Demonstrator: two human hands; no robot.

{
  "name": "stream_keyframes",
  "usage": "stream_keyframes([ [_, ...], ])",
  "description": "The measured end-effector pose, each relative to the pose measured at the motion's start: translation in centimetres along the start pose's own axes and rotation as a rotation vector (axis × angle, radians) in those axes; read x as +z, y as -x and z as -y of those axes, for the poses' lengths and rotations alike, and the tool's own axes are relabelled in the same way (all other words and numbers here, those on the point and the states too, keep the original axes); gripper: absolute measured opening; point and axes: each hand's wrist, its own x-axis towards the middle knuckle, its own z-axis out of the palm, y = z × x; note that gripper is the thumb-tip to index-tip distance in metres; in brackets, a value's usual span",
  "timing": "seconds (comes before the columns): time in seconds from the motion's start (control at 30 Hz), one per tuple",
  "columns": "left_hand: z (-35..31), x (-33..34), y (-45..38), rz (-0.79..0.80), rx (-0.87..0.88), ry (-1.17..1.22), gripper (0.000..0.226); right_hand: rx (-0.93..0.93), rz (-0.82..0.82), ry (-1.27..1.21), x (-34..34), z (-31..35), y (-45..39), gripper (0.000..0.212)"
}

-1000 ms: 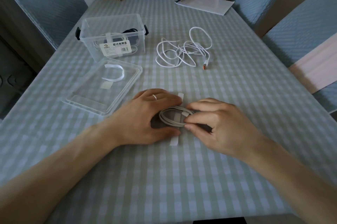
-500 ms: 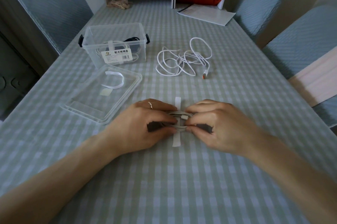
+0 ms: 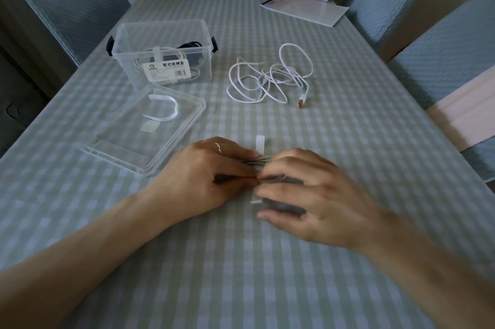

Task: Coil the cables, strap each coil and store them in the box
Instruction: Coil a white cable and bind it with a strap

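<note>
Head view: L hand (image 3: 207, 177) and R hand (image 3: 308, 194) meet fingertip to fingertip on the checked tablecloth (image 3: 267, 275), both pressing a flattened grey coil (image 3: 258, 161) between them. L fingers curl round the coil's left end; ring on one finger. R hand is motion-blurred, fingers bent, pinching the coil's right end. White strap (image 3: 260, 144) lies under the coil, one end poking out beyond the fingertips, the other end by the R thumb. Beyond L hand: clear lid (image 3: 171, 141) w/ a spare strap (image 3: 166, 109) in it, then the open box (image 3: 163, 60) w/ strapped cables inside. Beyond R hand, well apart: loose white cable (image 3: 270, 76), uncoiled.
</note>
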Motion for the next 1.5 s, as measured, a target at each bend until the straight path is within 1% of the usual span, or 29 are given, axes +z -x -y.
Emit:
stream_keyframes([
  [0.07, -0.1, 0.0, -0.1, -0.014, -0.033, 0.043, 0.023, 0.012, -0.063, -0.064, 0.5, 0.2, -0.3, 0.010],
  [0.13, -0.4, -0.1, -0.1, 0.000, -0.046, 0.050, 0.023, 0.128, -0.105, -0.189, 0.5, 0.4, -0.6, 0.008],
  [0.2, -0.6, -0.2, -0.2, 0.016, -0.043, 0.042, 0.022, 0.286, -0.138, -0.308, 0.3, 0.4, -0.9, 0.007],
  [0.27, -0.6, -0.3, 0.0, 0.021, -0.039, 0.018, 0.021, 0.455, -0.130, -0.378, 0.3, 0.1, -1.5, 0.004],
  [0.33, -0.6, -0.3, 0.2, 0.032, -0.022, -0.003, 0.020, 0.604, -0.108, -0.432, 0.4, -0.5, -2.1, 0.008],
  [0.4, -0.8, -0.3, 0.2, 0.025, 0.013, -0.009, 0.021, 0.671, -0.077, -0.457, 0.5, -0.9, -2.4, 0.011],
  [0.5, -1.0, -0.3, -0.1, 0.026, 0.036, -0.006, 0.016, 0.671, -0.041, -0.410, 0.5, -1.1, -2.7, 0.009],
  [0.57, -1.1, -0.2, -0.1, 0.012, -0.016, -0.007, 0.016, 0.678, -0.050, -0.400, 0.5, -1.1, -2.9, 0.009],
  [0.67, -1.2, -0.2, -0.1, -0.075, -0.107, 0.014, 0.021, 0.694, -0.037, -0.361, 0.5, -1.3, -3.3, 0.008],
  [0.8, -1.4, 0.0, 0.0, -0.063, -0.053, 0.018, 0.017, 0.693, -0.028, -0.358, 0.5, -1.3, -3.5, 0.009],
  [0.93, -1.2, 0.2, 0.0, -0.064, -0.043, -0.003, 0.018, 0.740, -0.010, -0.364, 0.6, -1.5, -3.5, 0.013],
  [1.03, -1.1, 0.3, 0.0, -0.076, -0.046, -0.011, 0.018, 0.823, -0.051, -0.401, 0.3, -2.3, -4.0, 0.009],
  [1.13, -1.2, 0.3, 0.0, -0.096, -0.036, -0.018, 0.019, 0.894, 0.005, -0.369, 0.2, -3.8, -5.1, 0.009],
  [1.2, -1.2, 0.3, 0.1, -0.091, -0.023, -0.024, 0.017, 0.891, 0.086, -0.337, 0.4, -4.2, -6.0, 0.012],
  [1.3, -1.1, 0.4, 0.2, -0.080, -0.040, -0.009, 0.015, 0.857, 0.163, -0.309, 0.8, -4.2, -7.0, 0.007],
  [1.4, -1.0, 0.3, 0.3, -0.085, -0.040, -0.008, 0.014, 0.839, 0.157, -0.322, 0.8, -4.2, -7.3, 0.009],
  [1.5, -1.3, 0.4, 0.3, -0.100, 0.002, -0.047, 0.015, 0.802, 0.086, -0.327, 0.8, -4.0, -6.6, 0.011],
])
